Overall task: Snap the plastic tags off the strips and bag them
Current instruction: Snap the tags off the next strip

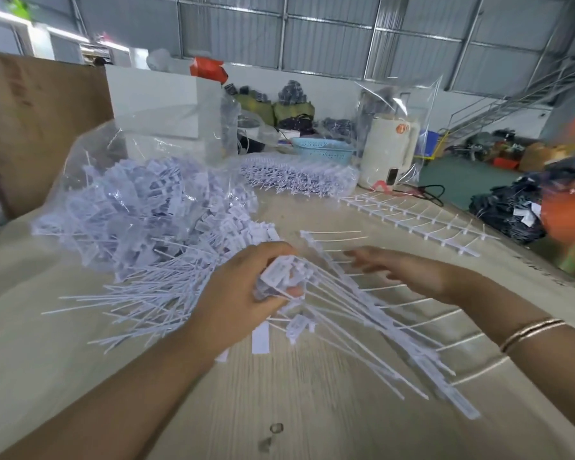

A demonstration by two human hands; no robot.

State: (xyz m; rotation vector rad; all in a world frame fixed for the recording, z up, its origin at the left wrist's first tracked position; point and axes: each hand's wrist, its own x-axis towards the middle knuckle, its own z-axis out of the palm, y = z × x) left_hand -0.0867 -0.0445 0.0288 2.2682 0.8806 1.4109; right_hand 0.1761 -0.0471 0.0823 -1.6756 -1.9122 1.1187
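Note:
My left hand [243, 293] grips a bundle of white plastic tags [287, 277] by their flat heads, their thin tails fanning down to the right. My right hand [409, 273] hovers with its fingers stretched out over a white strip [372, 313] whose teeth stick out to the right; whether it touches the strip is blurred. A clear plastic bag [140, 207] lies open at the left, stuffed with loose tags that spill out toward my left hand. A few single tags [299, 327] lie on the table under the bundle.
Another bare strip [422, 217] lies at the right on the wooden table [279, 393]. A stack of full strips [299, 175] sits at the back, with a blue basket [326, 151], a white kettle [389, 154] and a white box [160, 101] behind.

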